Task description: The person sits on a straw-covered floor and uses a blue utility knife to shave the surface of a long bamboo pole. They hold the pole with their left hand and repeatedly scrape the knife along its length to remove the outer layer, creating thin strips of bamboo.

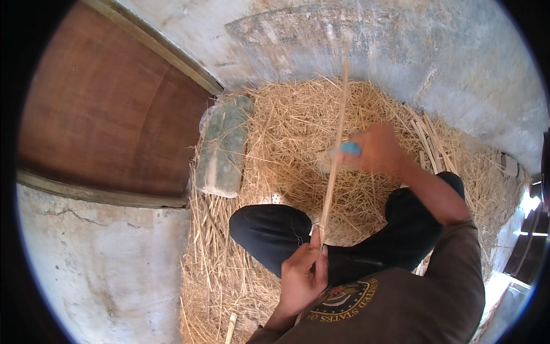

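Observation:
My left hand, low in front of my torso, pinches the lower part of a long, thin bamboo strip between thumb and fingers. The strip rises away from me, tilted slightly right, and its far tip is blurred in front of the wall. Out over the straw, my right hand is closed round a small blue-handled knife. This hand is smeared by motion. The knife's greyish blade lies at the strip, about midway along it; whether it touches cannot be made out.
Straw covers the floor around my folded legs. Several loose strips lie to the right. At the left, a worn greenish block rests beside a brown wooden panel. A stained plaster wall stands ahead.

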Demonstrator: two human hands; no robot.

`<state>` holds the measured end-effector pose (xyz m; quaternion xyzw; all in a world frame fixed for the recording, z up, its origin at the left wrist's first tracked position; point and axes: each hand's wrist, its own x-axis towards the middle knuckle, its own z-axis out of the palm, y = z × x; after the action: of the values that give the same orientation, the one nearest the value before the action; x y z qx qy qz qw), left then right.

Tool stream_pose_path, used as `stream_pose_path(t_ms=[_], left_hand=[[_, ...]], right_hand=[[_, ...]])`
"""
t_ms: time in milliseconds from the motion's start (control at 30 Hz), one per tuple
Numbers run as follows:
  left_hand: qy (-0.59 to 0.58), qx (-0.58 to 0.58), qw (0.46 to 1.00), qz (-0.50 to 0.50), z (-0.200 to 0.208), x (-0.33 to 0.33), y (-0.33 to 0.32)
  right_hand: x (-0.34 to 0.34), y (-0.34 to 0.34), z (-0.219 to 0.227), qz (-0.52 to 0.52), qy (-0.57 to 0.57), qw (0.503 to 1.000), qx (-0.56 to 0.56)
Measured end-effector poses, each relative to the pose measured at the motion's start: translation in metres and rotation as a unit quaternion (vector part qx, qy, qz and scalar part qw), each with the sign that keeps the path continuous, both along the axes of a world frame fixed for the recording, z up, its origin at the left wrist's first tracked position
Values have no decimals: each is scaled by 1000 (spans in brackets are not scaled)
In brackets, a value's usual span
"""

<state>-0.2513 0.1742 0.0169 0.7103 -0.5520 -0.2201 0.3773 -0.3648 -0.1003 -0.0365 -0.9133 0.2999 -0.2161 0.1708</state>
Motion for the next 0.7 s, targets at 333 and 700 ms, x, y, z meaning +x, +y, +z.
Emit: stream_pose_path(t_ms=[333, 700], left_hand=[[69, 73, 994, -36, 9, -11, 18], [369, 115, 920, 57, 4, 6, 34]], right_hand=[[-39, -144, -26, -247, 47, 968, -2], [-115, -197, -33, -402, 11, 895, 191]])
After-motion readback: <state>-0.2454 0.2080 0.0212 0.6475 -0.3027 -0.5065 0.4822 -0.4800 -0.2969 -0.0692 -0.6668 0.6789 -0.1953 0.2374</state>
